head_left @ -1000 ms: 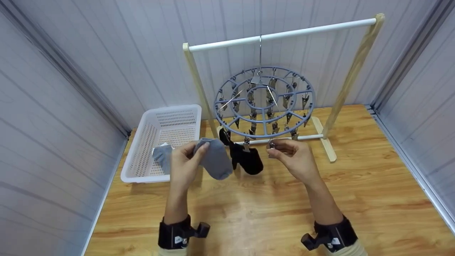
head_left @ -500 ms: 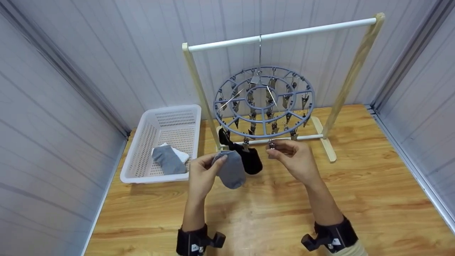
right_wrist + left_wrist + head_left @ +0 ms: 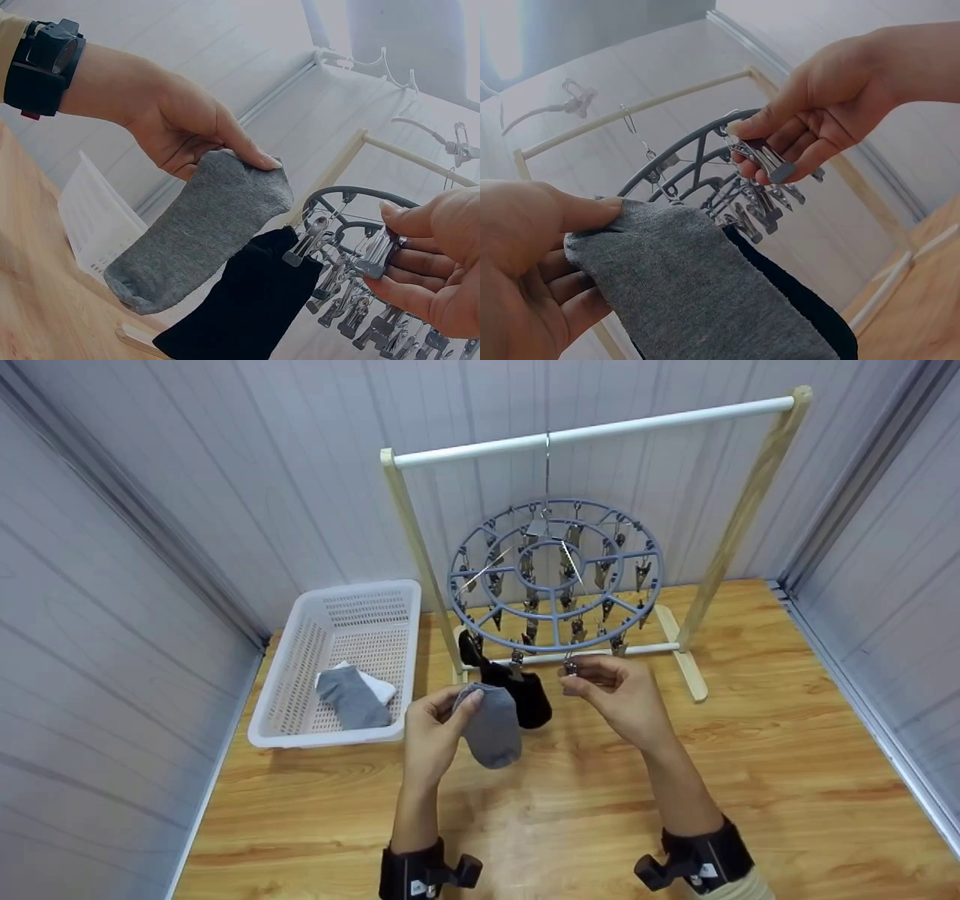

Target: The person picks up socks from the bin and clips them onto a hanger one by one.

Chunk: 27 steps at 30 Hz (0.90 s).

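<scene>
Between thumb and fingers my left hand point(image 3: 435, 735) pinches a grey sock point(image 3: 491, 729) by its cuff, and the rest of it hangs down. To the right, my right hand point(image 3: 622, 697) pinches a metal clip point(image 3: 376, 253) on the front rim of the round blue-grey drying hanger point(image 3: 556, 648). In the right wrist view the clip looks apart from the sock. Black socks point(image 3: 531, 701) hang from clips at the hanger's front left, just behind the grey one. The hanger's hook sits over the white bar point(image 3: 675, 421) of a wooden-legged rack.
A white perforated basket point(image 3: 262, 720) stands on the wooden floor at left, holding another grey sock point(image 3: 352, 697) and a white sock point(image 3: 381, 688). Several unused clips dangle from the hanger. Panelled walls point(image 3: 135, 547) enclose the sides and back.
My left hand has moved right and slightly down with the grey sock, away from the basket and closer to the right hand. The right hand stays on the clip.
</scene>
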Tool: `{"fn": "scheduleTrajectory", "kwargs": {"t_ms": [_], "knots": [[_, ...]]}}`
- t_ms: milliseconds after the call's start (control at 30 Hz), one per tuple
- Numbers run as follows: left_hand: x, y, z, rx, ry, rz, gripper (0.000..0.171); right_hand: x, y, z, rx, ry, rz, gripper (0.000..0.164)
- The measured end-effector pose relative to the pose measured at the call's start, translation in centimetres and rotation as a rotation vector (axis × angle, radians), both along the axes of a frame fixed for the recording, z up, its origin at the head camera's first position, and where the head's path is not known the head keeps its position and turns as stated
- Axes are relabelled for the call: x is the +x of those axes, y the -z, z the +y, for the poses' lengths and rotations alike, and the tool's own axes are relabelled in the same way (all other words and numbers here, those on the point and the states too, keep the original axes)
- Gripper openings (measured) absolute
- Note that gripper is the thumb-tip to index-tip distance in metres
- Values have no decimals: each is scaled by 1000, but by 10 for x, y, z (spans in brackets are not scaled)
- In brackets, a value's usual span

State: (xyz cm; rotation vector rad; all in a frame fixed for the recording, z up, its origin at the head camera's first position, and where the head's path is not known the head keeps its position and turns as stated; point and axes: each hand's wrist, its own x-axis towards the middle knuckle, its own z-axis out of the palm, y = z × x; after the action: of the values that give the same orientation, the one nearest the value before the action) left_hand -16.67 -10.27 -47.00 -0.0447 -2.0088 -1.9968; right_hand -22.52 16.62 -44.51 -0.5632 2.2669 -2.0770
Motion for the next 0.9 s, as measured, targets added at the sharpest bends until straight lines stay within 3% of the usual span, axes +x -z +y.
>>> {"fn": "scheduleTrajectory", "kwargs": {"t_ms": [500, 900], "knots": [[-1, 5, 8, -47, 27, 66, 16, 4, -2, -4, -79, -6, 32, 26], [-3, 10, 16, -22, 25, 50, 15, 8, 3, -13, -139, -28, 27, 27]]}}
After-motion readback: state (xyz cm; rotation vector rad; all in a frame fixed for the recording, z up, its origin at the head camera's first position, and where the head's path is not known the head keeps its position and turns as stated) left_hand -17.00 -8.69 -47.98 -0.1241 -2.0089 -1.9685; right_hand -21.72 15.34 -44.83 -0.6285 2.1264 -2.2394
